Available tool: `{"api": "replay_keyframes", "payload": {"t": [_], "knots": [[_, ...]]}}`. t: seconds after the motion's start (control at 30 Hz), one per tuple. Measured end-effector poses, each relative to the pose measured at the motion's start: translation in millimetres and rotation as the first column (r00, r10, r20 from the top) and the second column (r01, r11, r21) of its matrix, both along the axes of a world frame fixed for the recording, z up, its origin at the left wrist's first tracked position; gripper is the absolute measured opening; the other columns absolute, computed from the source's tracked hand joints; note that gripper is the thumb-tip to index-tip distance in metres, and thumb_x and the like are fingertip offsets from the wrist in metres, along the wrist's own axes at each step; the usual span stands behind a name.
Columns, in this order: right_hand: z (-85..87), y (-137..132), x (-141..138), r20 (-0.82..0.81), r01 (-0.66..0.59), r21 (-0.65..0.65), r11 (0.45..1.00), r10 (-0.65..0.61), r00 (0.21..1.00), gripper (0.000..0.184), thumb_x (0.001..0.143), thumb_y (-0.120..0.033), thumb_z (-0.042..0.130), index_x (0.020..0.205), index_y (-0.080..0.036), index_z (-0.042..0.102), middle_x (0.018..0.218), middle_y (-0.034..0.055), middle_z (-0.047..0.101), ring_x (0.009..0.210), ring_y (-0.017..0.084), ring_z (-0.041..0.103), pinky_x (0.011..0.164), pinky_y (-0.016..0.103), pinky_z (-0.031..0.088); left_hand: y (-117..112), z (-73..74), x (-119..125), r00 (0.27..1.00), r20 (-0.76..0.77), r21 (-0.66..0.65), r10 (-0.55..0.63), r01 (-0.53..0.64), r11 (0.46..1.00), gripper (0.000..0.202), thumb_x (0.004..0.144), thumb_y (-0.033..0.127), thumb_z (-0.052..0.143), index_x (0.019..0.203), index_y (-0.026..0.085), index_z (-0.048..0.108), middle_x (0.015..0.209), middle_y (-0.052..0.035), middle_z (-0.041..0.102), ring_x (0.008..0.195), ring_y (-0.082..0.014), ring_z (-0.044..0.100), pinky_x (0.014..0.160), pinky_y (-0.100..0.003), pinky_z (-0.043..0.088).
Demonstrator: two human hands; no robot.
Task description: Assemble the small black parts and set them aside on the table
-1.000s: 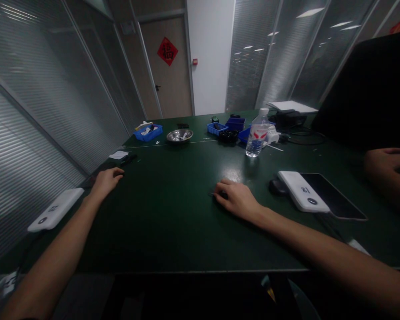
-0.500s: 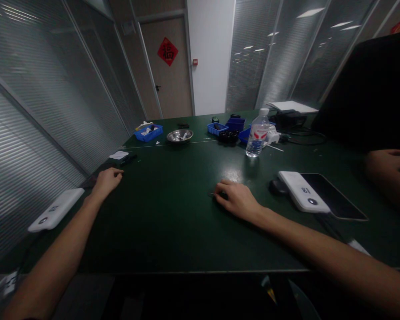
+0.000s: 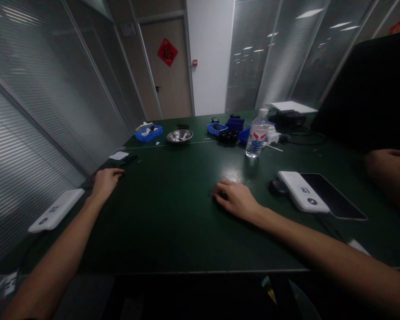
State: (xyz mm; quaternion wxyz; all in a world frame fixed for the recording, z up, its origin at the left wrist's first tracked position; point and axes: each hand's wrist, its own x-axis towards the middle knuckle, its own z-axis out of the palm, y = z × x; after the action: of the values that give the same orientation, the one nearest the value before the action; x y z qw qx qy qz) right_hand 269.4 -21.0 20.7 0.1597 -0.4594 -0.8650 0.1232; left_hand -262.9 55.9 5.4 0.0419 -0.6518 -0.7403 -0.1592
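Note:
Both my forearms rest on a dark green table. My left hand lies palm down near the left edge, fingers loosely curled and together, close to a small black object; whether it holds anything is hidden. My right hand lies palm down at the table's middle, its curled fingers covering a small dark object with a thin tip sticking out to the left.
A white power bank lies at the left edge. Another white power bank leans on a dark tablet. Farther back stand a water bottle, a steel bowl and blue bins. Another person's hand rests at right.

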Motion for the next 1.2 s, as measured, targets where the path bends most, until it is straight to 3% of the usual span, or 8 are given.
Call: {"api": "replay_keyframes", "payload": {"t": [0.23, 0.4, 0.57, 0.8, 0.97, 1.2], "knots": [[-0.9, 0.1, 0.0, 0.001, 0.008, 0.008, 1.000, -0.008, 1.000, 0.016, 0.097, -0.029, 0.057, 0.103, -0.020, 0.069, 0.101, 0.0047, 0.063, 0.075, 0.014, 0.057, 0.062, 0.026, 0.036, 0.3, -2.0, 1.3, 0.998, 0.055, 0.036, 0.007, -0.009, 0.999, 0.035, 0.091, 0.026, 0.055, 0.118, 0.018, 0.076, 0.119, -0.0092, 0.075, 0.112, -0.0283, 0.068, 0.101, -0.036, 0.049], [-0.9, 1.0, 1.0, 0.001, -0.001, 0.006, 1.000, 0.001, 1.000, 0.017, 0.097, -0.030, 0.057, 0.104, -0.021, 0.069, 0.101, 0.0050, 0.063, 0.075, 0.015, 0.057, 0.061, 0.026, 0.037, 0.7, -1.0, -0.3, 0.990, 0.125, 0.056, 0.070, -0.078, 0.995, 0.032, 0.087, 0.029, 0.060, 0.112, 0.017, 0.076, 0.115, -0.0094, 0.076, 0.107, -0.0274, 0.070, 0.098, -0.035, 0.051], [-3.6, 2.1, 2.8, -0.014, -0.012, 0.019, 1.000, 0.012, 1.000, 0.016, 0.097, -0.030, 0.057, 0.104, -0.021, 0.068, 0.102, 0.0045, 0.063, 0.074, 0.014, 0.057, 0.061, 0.026, 0.037, 0.6, 0.9, -4.7, 0.976, 0.168, -0.002, 0.136, -0.137, 0.991, 0.027, 0.085, 0.033, 0.065, 0.103, 0.018, 0.078, 0.106, -0.0080, 0.078, 0.100, -0.0258, 0.071, 0.092, -0.033, 0.052], [-4.4, 2.3, 2.0, -0.002, -0.011, 0.019, 1.000, 0.011, 1.000, 0.015, 0.097, -0.030, 0.057, 0.103, -0.021, 0.068, 0.102, 0.0043, 0.063, 0.075, 0.014, 0.057, 0.061, 0.025, 0.036, -2.6, 3.9, 1.4, 0.998, -0.047, -0.008, 0.044, -0.044, 0.999, 0.030, 0.089, 0.029, 0.056, 0.107, 0.017, 0.077, 0.113, -0.0114, 0.075, 0.106, -0.0296, 0.068, 0.098, -0.039, 0.050], [-1.2, 0.8, 0.3, -0.002, -0.012, 0.006, 1.000, 0.012, 1.000, 0.016, 0.098, -0.029, 0.056, 0.104, -0.020, 0.068, 0.103, 0.0050, 0.064, 0.076, 0.014, 0.058, 0.061, 0.025, 0.037, -4.1, 3.7, 16.2, 0.971, -0.231, -0.048, 0.067, -0.080, 0.996, 0.034, 0.091, 0.023, 0.051, 0.111, 0.014, 0.076, 0.114, -0.0174, 0.073, 0.108, -0.0341, 0.067, 0.093, -0.042, 0.054], [-5.4, 2.8, 0.8, 0.011, -0.003, 0.027, 1.000, 0.003, 1.000, 0.015, 0.097, -0.030, 0.057, 0.102, -0.020, 0.068, 0.101, 0.0043, 0.064, 0.075, 0.014, 0.058, 0.061, 0.025, 0.035, -7.0, 8.3, 31.0, 0.955, -0.284, -0.067, 0.084, -0.107, 0.992, 0.035, 0.093, 0.018, 0.047, 0.111, 0.011, 0.076, 0.114, -0.0206, 0.073, 0.105, -0.0356, 0.068, 0.088, -0.043, 0.056]]}}
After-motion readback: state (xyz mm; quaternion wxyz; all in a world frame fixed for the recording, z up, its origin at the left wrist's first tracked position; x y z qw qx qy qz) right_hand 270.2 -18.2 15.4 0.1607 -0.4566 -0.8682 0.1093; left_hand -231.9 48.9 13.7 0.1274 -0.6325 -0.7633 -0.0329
